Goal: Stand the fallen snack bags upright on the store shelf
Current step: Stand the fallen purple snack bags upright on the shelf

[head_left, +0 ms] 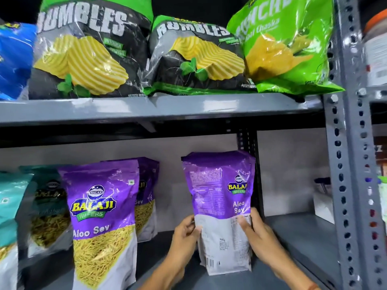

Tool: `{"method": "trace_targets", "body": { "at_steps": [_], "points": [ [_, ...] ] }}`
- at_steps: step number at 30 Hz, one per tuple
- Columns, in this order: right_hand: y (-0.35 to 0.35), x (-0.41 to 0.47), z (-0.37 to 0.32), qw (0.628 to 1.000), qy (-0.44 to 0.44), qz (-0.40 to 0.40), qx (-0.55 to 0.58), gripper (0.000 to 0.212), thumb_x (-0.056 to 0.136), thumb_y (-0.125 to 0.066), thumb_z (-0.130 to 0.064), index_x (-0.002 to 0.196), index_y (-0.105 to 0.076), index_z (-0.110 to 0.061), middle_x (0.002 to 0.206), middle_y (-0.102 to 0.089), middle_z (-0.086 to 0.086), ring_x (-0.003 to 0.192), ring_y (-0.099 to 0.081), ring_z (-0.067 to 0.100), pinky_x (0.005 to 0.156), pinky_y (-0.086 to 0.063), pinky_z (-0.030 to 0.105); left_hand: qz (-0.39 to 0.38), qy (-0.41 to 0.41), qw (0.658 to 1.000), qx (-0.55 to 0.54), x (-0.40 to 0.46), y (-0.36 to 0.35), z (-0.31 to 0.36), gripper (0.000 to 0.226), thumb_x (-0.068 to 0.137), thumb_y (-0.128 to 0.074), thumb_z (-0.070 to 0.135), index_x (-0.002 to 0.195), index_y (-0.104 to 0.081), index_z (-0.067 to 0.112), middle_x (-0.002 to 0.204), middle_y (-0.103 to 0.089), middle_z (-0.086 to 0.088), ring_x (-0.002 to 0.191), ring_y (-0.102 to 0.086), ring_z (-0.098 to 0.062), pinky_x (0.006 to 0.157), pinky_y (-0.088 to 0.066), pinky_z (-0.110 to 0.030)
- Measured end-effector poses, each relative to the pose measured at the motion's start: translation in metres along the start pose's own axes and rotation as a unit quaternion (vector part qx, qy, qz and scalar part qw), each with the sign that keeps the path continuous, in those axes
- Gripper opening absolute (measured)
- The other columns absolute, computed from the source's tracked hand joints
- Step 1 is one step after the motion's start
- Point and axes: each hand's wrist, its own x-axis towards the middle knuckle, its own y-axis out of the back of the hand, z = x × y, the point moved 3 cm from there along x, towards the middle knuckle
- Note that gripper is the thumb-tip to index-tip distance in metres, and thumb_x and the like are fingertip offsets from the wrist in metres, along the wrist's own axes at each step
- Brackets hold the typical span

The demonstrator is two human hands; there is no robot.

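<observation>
A purple Aloo Sev bag point(219, 191) stands upright on the lower grey shelf point(301, 237), turned so its printed back and side face me. My left hand point(185, 233) grips its lower left edge and my right hand point(258, 231) grips its lower right edge. Left of it another purple Aloo Sev bag point(102, 218) stands upright facing forward, with a third purple bag point(146, 197) standing behind that one. Teal and dark green bags point(48, 208) stand at the far left.
The upper shelf point(159, 107) carries two black Rumbles bags point(83, 53), a green chips bag point(287, 45) and a blue bag point(14, 59). A perforated grey upright point(345, 164) bounds the right side. A small white box point(324, 201) sits at the back right.
</observation>
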Motion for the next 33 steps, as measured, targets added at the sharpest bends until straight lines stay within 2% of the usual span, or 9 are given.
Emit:
{"method": "trace_targets", "body": {
  "at_steps": [3, 5, 8, 13, 17, 19, 23, 27, 33],
  "points": [
    [0.002, -0.011, -0.003, 0.993, -0.002, 0.098, -0.060, 0.058, 0.085, -0.067, -0.033, 0.135, -0.040, -0.018, 0.124, -0.048, -0.005, 0.117, -0.044, 0.015, 0.104, -0.036, 0.035, -0.021, 0.060, 0.998, -0.027, -0.001, -0.006, 0.010, 0.025, 0.100, -0.049, 0.023, 0.106, -0.070, 0.011, 0.087, -0.080, 0.002, 0.078, -0.076, -0.011, 0.067, -0.058, -0.022],
    [0.002, -0.026, -0.007, 0.986, -0.003, 0.161, -0.052, 0.061, 0.069, -0.067, -0.049, 0.123, -0.043, -0.034, 0.106, -0.046, -0.008, 0.104, -0.045, 0.017, 0.098, -0.041, 0.039, -0.019, 0.119, 0.992, -0.038, -0.003, -0.008, 0.015, 0.043, 0.098, -0.038, 0.049, 0.101, -0.069, 0.021, 0.091, -0.077, 0.004, 0.084, -0.072, -0.013, 0.068, -0.054, -0.025],
    [-0.012, -0.041, -0.010, 0.996, -0.033, 0.067, -0.045, 0.051, 0.056, -0.060, -0.066, 0.101, -0.041, -0.052, 0.107, -0.042, -0.012, 0.113, -0.047, 0.014, 0.102, -0.041, 0.034, -0.014, 0.170, 0.983, -0.061, -0.002, -0.009, 0.009, 0.062, 0.089, -0.027, 0.070, 0.103, -0.071, 0.029, 0.096, -0.077, 0.005, 0.097, -0.068, -0.017, 0.089, -0.050, -0.038],
    [-0.021, -0.037, -0.010, 0.994, -0.080, -0.067, 0.039, 0.102, 0.048, -0.073, -0.076, 0.134, -0.028, -0.048, 0.134, -0.028, -0.018, 0.131, -0.028, -0.004, 0.110, -0.021, 0.021, 0.104, 0.086, 0.991, 0.010, -0.015, -0.009, -0.001, 0.063, 0.073, -0.048, 0.081, 0.080, -0.082, 0.028, 0.079, -0.081, -0.003, 0.081, -0.074, -0.022, 0.091, -0.057, -0.046],
    [-0.019, -0.026, -0.011, 0.980, -0.081, -0.115, 0.143, 0.080, 0.057, -0.080, -0.061, 0.123, -0.036, -0.061, 0.138, -0.038, -0.026, 0.130, -0.030, -0.010, 0.116, -0.023, 0.026, 0.071, 0.012, 0.997, 0.006, -0.041, -0.024, 0.015, 0.052, 0.084, -0.062, 0.050, 0.065, -0.079, 0.005, 0.056, -0.070, -0.011, 0.057, -0.063, -0.020, 0.071, -0.057, -0.042],
    [-0.014, -0.022, -0.012, 0.973, -0.086, -0.117, 0.179, 0.069, 0.062, -0.084, -0.042, 0.124, -0.054, -0.043, 0.134, -0.058, -0.010, 0.128, -0.049, 0.006, 0.112, -0.036, 0.029, 0.067, -0.049, 0.996, 0.037, -0.044, -0.024, 0.020, 0.041, 0.079, -0.070, 0.046, 0.065, -0.078, 0.009, 0.050, -0.067, -0.003, 0.051, -0.059, -0.014, 0.064, -0.054, -0.037],
    [-0.001, -0.015, 0.005, 0.922, -0.173, -0.099, 0.333, 0.066, 0.068, -0.081, -0.005, 0.126, -0.052, -0.015, 0.117, -0.073, 0.010, 0.112, -0.068, 0.025, 0.099, -0.050, 0.039, 0.139, -0.105, 0.979, 0.107, -0.031, -0.006, 0.018, 0.047, 0.048, -0.070, 0.061, 0.077, -0.061, 0.025, 0.069, -0.060, 0.007, 0.061, -0.054, -0.009, 0.064, -0.046, -0.027],
    [0.003, -0.012, 0.019, 0.935, -0.197, -0.073, 0.287, 0.023, 0.088, -0.063, -0.005, 0.108, -0.067, -0.014, 0.108, -0.076, 0.003, 0.095, -0.068, 0.011, 0.096, -0.043, 0.033, 0.028, -0.026, 0.994, 0.103, -0.016, 0.001, 0.004, 0.087, 0.046, -0.087, 0.051, 0.120, -0.046, 0.032, 0.117, -0.058, 0.014, 0.103, -0.060, -0.001, 0.080, -0.046, -0.010],
    [0.001, -0.009, 0.022, 0.959, -0.185, -0.084, 0.196, 0.014, 0.097, -0.055, -0.017, 0.107, -0.064, -0.019, 0.091, -0.074, -0.011, 0.095, -0.064, 0.007, 0.087, -0.043, 0.026, -0.042, 0.032, 0.995, 0.083, -0.008, 0.003, -0.027, 0.102, 0.028, -0.096, 0.046, 0.121, -0.059, 0.027, 0.095, -0.078, 0.021, 0.086, -0.072, 0.007, 0.076, -0.055, -0.014]
  ]
}}
